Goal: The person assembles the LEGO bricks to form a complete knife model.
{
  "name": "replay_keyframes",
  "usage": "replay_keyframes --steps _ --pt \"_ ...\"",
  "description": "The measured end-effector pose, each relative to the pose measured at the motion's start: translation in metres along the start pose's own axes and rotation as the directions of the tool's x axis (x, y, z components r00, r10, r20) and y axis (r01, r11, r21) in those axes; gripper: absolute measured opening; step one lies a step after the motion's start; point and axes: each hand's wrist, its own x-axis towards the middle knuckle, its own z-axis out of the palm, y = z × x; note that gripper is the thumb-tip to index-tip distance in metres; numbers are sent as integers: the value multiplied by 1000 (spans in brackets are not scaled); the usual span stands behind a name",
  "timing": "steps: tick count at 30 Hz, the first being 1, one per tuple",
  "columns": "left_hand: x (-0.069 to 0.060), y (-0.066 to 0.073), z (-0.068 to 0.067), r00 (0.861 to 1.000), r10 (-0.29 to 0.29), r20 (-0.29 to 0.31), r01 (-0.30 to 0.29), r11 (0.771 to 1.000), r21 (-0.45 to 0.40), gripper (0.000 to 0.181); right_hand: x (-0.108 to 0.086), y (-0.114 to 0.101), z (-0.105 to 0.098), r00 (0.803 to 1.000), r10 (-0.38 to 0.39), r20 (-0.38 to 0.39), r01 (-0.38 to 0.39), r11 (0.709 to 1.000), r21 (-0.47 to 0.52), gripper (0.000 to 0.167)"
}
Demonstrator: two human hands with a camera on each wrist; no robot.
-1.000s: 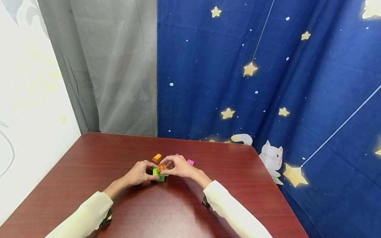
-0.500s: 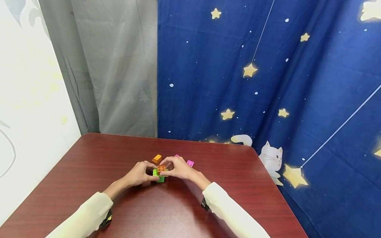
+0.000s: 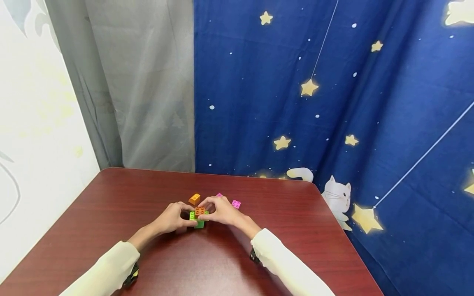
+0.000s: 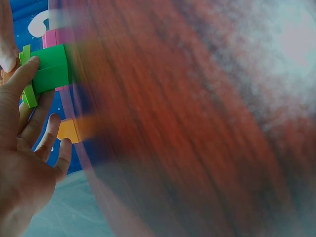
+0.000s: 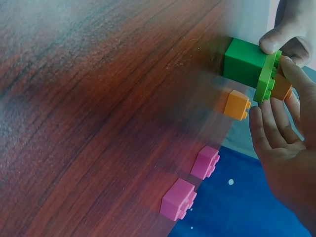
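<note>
A small stack of toy building bricks stands on the table near its middle. At its base is a green brick (image 5: pixel 243 61), topped by a flat lime-green brick (image 5: pixel 265 79) that is longer and juts out at both sides. A dark orange brick (image 3: pixel 200 211) sits uppermost, studs up. From the left, my left hand (image 3: pixel 172 216) grips the stack by thumb and fingers at the lime-green and green bricks. My right hand (image 3: pixel 224 210) pinches the orange brick between thumb and fingers from the right. Whether the orange brick is fully seated, I cannot tell.
Behind the stack lies a yellow-orange brick (image 3: pixel 194 199) with a sloped side. Two pink bricks lie on the dark red table (image 3: pixel 148 185): one pink brick (image 3: pixel 236 204) right of the right hand, another pink brick (image 5: pixel 206 162) partly behind it. Curtains hang beyond the far edge.
Both hands keep their hold on the stacked bricks and barely move. The head view shifts slightly.
</note>
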Motion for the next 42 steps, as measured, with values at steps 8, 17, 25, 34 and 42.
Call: replay_keyframes --steps 8,17,25,34,42 --pt "2 0 -2 1000 -13 -11 13 1000 -2 38 2 2 -2 1000 -22 -14 21 999 -39 34" --pt "3 -1 -2 1000 -18 -14 18 1000 2 40 4 1 -5 999 -41 -1 41 993 -114 35" --pt "0 -1 0 1000 -7 -15 7 1000 -9 39 -1 0 -3 998 -59 6 59 984 -168 36" --pt "-4 -1 3 1000 -16 -21 16 1000 -9 41 -5 5 4 998 -57 -22 52 985 -164 37" --pt "-3 2 2 1000 -5 -27 4 1000 -13 41 -6 8 7 996 -69 -56 58 981 -186 39"
